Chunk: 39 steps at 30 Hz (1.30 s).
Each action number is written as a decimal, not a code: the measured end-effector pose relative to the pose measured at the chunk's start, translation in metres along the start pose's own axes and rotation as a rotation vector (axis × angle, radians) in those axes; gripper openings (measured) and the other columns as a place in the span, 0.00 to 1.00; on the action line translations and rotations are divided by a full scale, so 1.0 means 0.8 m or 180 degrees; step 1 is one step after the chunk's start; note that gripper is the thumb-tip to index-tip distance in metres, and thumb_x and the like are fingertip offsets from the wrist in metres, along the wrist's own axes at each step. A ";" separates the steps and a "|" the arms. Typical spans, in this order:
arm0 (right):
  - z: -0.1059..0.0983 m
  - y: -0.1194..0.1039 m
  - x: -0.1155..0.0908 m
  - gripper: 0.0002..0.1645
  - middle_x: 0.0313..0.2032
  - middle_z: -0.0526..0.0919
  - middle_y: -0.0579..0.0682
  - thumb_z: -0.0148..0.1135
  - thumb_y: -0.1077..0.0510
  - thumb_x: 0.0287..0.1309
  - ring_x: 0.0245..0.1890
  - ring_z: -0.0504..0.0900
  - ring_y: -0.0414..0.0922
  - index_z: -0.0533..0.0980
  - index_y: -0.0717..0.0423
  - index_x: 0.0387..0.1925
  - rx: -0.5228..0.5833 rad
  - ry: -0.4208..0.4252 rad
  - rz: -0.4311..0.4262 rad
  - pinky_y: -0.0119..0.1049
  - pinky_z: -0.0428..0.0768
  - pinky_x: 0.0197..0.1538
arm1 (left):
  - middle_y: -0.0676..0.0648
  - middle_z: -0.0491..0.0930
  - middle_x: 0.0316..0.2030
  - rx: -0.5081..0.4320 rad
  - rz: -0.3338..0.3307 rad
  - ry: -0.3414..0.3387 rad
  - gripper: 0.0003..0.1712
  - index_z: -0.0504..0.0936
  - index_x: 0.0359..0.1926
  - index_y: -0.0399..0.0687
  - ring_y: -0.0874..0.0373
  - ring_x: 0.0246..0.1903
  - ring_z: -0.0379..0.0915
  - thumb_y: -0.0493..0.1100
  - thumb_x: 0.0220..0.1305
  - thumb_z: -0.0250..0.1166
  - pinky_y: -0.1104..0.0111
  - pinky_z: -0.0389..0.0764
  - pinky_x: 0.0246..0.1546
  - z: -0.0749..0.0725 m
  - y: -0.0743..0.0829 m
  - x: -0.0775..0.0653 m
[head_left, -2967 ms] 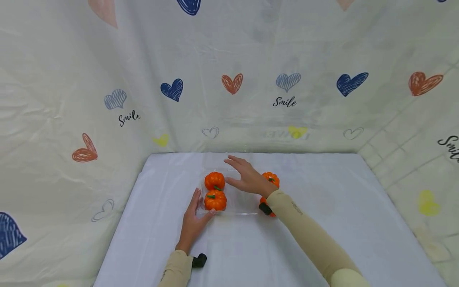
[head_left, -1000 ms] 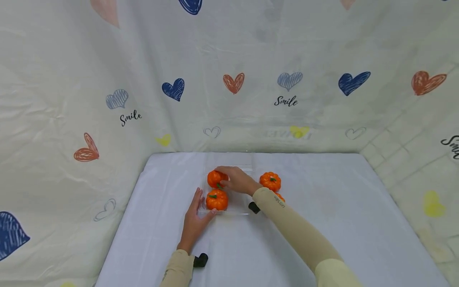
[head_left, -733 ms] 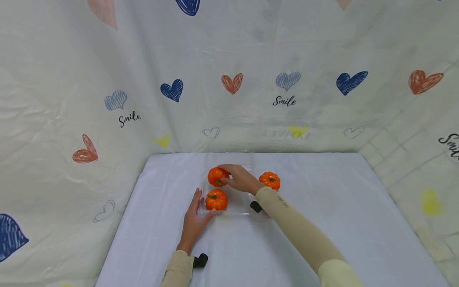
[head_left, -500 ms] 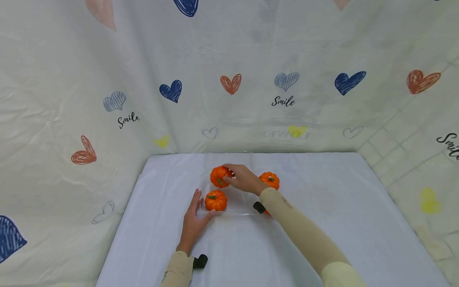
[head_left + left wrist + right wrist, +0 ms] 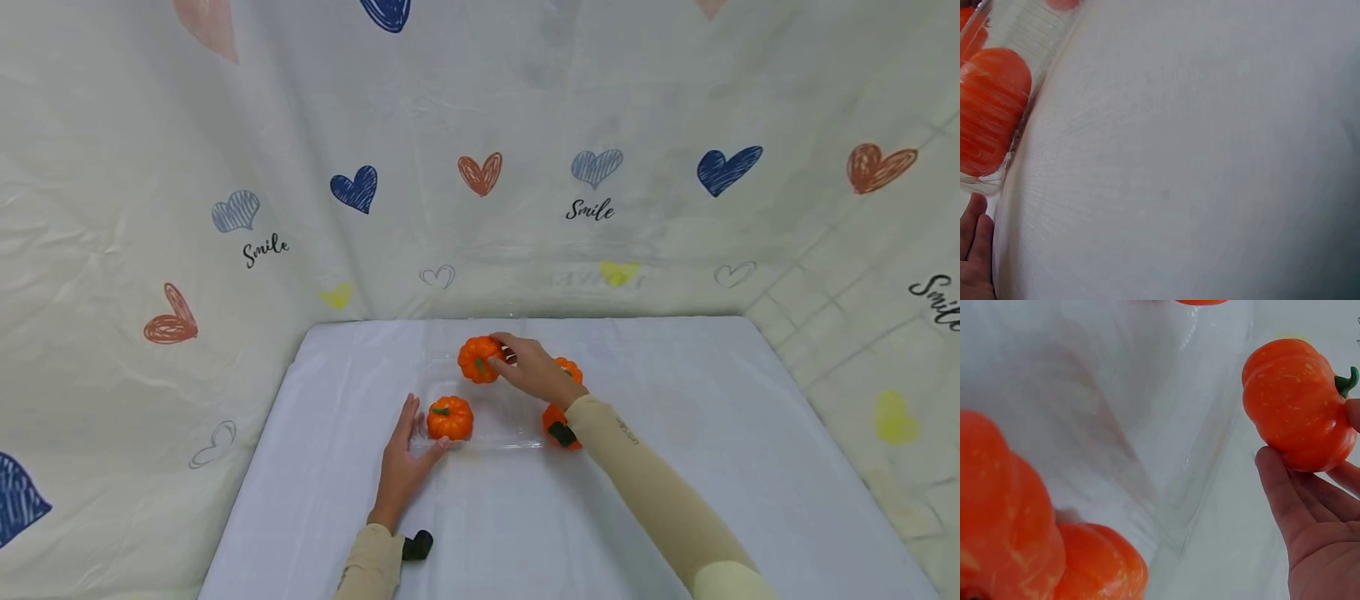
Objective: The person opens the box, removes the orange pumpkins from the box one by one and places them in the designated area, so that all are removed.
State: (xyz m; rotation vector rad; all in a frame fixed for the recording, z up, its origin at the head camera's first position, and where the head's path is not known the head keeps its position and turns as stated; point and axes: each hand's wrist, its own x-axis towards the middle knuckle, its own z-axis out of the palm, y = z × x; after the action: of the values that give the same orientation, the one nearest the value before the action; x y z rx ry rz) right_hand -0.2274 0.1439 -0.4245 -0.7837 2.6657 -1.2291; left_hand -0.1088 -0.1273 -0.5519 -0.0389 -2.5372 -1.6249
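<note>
My right hand (image 5: 536,371) holds a small orange pumpkin (image 5: 478,360) with a green stem, fingers and thumb around its right side, over the back of a clear plastic container (image 5: 502,421). In the right wrist view the held pumpkin (image 5: 1297,403) appears lifted off the surface. Another pumpkin (image 5: 450,418) sits in the container's front left corner. Beside that corner lies my left hand (image 5: 408,467), fingers extended along the left wall and thumb at the front rim. The left wrist view shows its fingertips (image 5: 979,203) close to the container's corner.
Right of the container are two more orange pumpkins, the back one (image 5: 570,368) partly behind my right hand and the front one (image 5: 557,417) partly behind a black wrist device (image 5: 561,433). A white cloth (image 5: 675,400) covers the table. A heart-printed curtain (image 5: 480,233) hangs behind.
My right hand has taken hold of the back left pumpkin, raised it and moved it rightward, away from the front one. My left hand has stayed at the container's corner.
</note>
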 end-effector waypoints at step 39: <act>-0.087 0.071 -0.078 0.35 0.59 0.84 0.63 0.59 0.41 0.79 0.55 0.86 0.59 0.73 0.62 0.73 0.0302 0.0956 0.0926 0.57 0.84 0.60 | 0.62 0.53 0.83 -0.0051 0.0060 -0.0012 0.55 0.57 0.86 0.57 0.51 0.75 0.67 0.61 0.67 0.76 0.51 0.64 0.75 0.002 -0.005 0.002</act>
State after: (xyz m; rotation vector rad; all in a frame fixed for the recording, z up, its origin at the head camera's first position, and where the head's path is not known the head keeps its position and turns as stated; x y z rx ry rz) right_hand -0.2180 0.2527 -0.4271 -0.1978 2.7883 -1.4760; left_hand -0.1106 -0.1278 -0.5555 -0.0671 -2.5188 -1.6400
